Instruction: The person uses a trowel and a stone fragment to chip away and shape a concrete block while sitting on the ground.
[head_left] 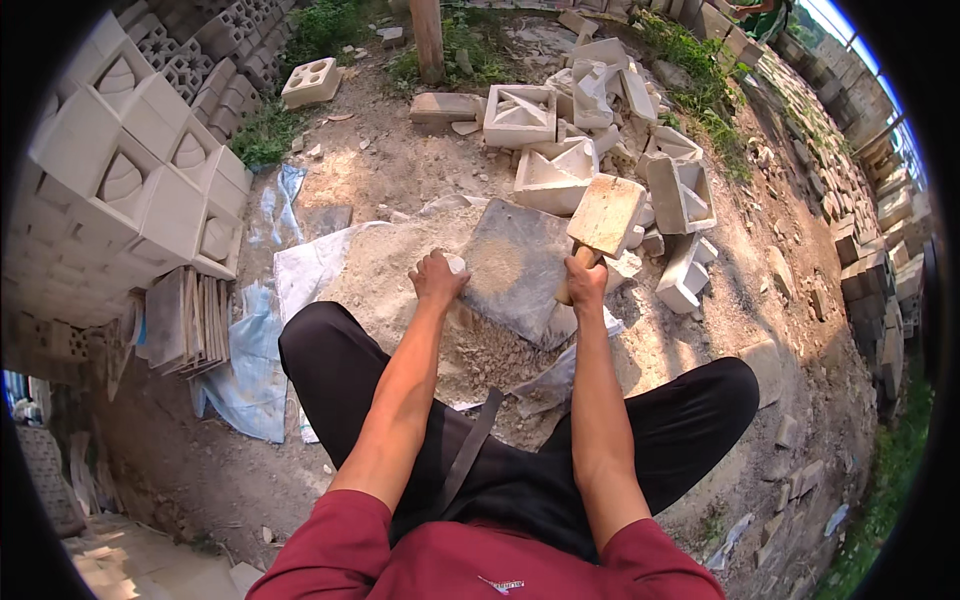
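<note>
My right hand (588, 281) is closed round the handle of a wooden mallet (608, 215). The mallet's blocky head is raised at the right side of a dark flat slab (522, 288). My left hand (437, 279) grips a small whitish chunk (456, 264) at the slab's left edge; the fingers hide most of it. Pale crushed grit (495, 264) lies on the slab. Around the slab spreads a heap of pale crumbs and powder (385, 262). Between my bent legs, a dark flat strip (470, 450) lies across my trousers.
Broken pale blocks (520, 115) are piled beyond the slab. A wall of stacked patterned blocks (150, 150) stands at left, with thin boards (190, 320) leaning below it. Blue sheeting (250, 370) covers ground by my left knee. A wooden post (427, 42) rises at the back.
</note>
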